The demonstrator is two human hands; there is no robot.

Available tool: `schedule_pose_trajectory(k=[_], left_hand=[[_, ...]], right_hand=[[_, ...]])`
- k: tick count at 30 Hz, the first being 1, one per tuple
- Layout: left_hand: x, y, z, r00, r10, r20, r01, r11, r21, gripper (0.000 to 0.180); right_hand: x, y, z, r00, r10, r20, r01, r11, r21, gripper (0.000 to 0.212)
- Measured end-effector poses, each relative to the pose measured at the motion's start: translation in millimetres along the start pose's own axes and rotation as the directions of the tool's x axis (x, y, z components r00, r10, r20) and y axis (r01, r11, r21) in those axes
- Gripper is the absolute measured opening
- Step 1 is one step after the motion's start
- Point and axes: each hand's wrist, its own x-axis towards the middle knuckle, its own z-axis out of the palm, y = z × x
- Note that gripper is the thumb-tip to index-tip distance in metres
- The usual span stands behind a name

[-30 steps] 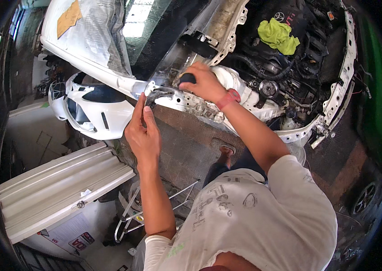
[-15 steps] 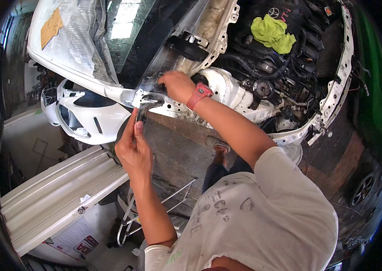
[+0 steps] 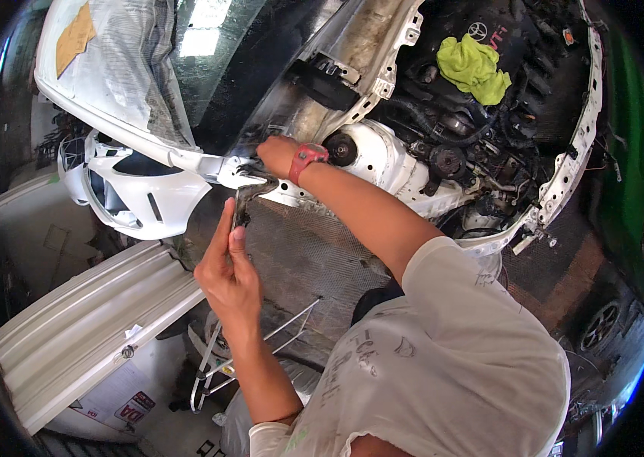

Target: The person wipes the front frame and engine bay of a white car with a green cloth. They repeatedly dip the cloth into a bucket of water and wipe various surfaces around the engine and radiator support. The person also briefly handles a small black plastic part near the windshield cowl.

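L hand (image 3: 229, 268) pinches the lower end of a bent metal bracket (image 3: 249, 194) w/ fingers closed around it, held upright just near of the white car-body rail (image 3: 207, 164). R hand (image 3: 276, 154), red wristband on, is curled on the rail at the bracket's top; can't tell if it grips anything. Yellow-green rag (image 3: 474, 68) lies far right on the engine, white bumper (image 3: 127, 194) at left.

1. One view only: the head cam, left of the pair on my head, looking steeply down past my shoulder.
2. Fisheye, upright, unmirrored; dark rim all round, straight edges bow.
3. Close range: my left hand (image 3: 232, 273) sits centre, my right hand (image 3: 278, 154) just beyond it.
4. Far right: engine bay (image 3: 474, 129). Near left: floor (image 3: 177, 426).
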Motion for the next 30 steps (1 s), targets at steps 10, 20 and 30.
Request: schedule_pose_trajectory(k=[10, 20, 30], left_hand=[[-1.8, -2.4, -2.2, 0.999, 0.033, -0.002, -0.033, 0.999, -0.003, 0.034], [-10.2, -20.4, 13.7, 0.959, 0.268, -0.09, -0.279, 0.949, -0.147, 0.03], [-16.8, -32.3, 78.4, 0.827, 0.562, -0.015, -0.562, 0.826, -0.051, 0.035]], right_hand=[[-6.8, 15.3, -28.4, 0.99, -0.072, 0.125, 0.082, 0.994, -0.076, 0.04], [-161.6, 26.8, -32.9, 0.915, -0.37, -0.165, 0.34, 0.922, -0.184, 0.042], [-320.8, 31.6, 0.5, 0.784, 0.436, -0.443, -0.328, 0.895, 0.301, 0.035]])
